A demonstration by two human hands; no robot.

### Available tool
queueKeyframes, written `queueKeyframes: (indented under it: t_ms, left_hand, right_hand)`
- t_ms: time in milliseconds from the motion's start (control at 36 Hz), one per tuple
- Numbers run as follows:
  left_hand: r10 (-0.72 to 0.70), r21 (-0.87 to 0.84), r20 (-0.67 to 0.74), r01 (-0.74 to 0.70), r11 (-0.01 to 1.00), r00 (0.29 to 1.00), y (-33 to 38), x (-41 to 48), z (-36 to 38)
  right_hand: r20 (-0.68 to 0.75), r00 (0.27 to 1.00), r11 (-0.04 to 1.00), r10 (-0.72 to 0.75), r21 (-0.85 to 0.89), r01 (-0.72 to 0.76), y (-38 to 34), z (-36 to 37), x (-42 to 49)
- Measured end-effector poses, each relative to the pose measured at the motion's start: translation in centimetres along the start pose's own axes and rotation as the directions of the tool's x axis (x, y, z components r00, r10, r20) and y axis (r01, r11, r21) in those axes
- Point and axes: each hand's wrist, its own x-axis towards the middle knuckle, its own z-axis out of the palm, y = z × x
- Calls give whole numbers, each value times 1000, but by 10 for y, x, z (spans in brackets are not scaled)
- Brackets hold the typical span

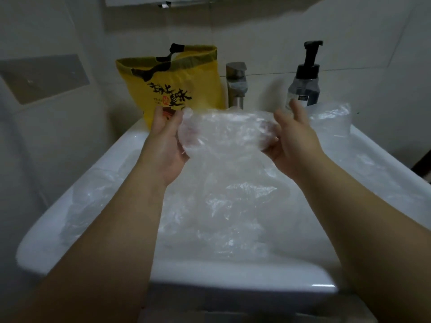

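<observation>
Slippage threatens: left hand [168,142] grips the thin plastic bag [224,134], half-open right hand [295,145] pinches loosely; it could drop into the sink [70,206] below.

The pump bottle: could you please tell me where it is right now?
In the head view the pump bottle stands at the back right of the sink, right of the tap, just beyond the right hand.
</observation>
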Motion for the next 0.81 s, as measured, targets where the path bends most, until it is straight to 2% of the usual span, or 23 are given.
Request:
queueKeyframes:
  t_ms: [111,250,306,417,472,556,611,694,750,806]
  left_hand:
    - [37,241,-6,-34,970,999,3,-9,0]
    - [114,438,-45,-83,895,992,-2,-20,-1]
    - [178,562,-39,-126,818,983,-2,-24,-4]
    - [280,767,-16,-168,620,960,-7,-25,-10]
    - [305,783,-16,-178,596,952,-6,-25,-11]
    - [278,730,-61,-147,668,959,-3,-23,-12]
    - [193,603,-84,-104,791,977,0,-20,-11]
    - [61,355,-39,-43,934,997,4,-18,-6]
    - [20,266,-6,-17,964,1000,5,-18,-3]
    - [24,291,-15,-18,957,1000,4,-19,-1]
  right_hand:
    - [116,993,994,-29,-105,41,-3,1,-8]
    - [150,988,935,-37,-344,88,3,-1,-8]
    - [157,986,879,-60,-459,127,5,-4,-6]
    - [175,980,688,-95,-700,192,8,-8,-5]
    - [169,980,640,-100,-744,194,8,-8,-4]
    - [128,987,673,-98,-722,161,6,-6,-5]
    - [113,989,722,-90,-677,143,4,-6,-3]
    - [103,994,878,-29,-472,75,2,-4,-3]
    - [117,993,960,15,-280,19,2,-2,-1]
    - [148,989,982,3,-186,25,3,-1,-1]
